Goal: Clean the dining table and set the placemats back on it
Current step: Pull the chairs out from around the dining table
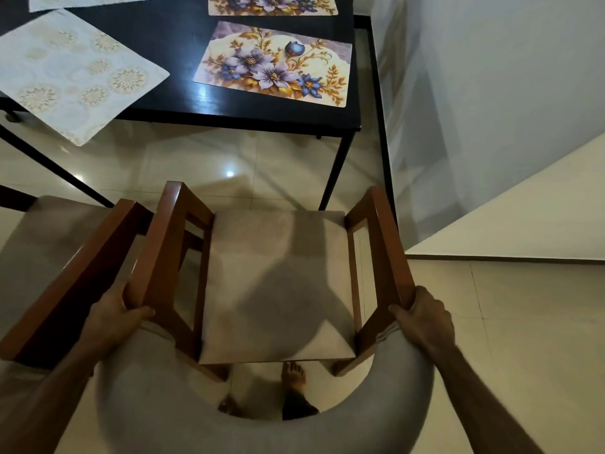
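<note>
We hold the wooden armchair [278, 283] with our left hand [114, 317] and right hand [425, 317], each grip curled around one armrest, facing the dark desk [170, 44] where a floral placemat [273, 63] lies near its right edge.

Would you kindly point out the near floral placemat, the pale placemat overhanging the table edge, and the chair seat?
near floral placemat [273, 65], head view, middle flowers.
pale placemat [72, 73], head view, centre.
chair seat [278, 286], head view, cushion middle.

Both arms reach forward, left hand [116, 314] and right hand [425, 317] curled, gripping.
</note>
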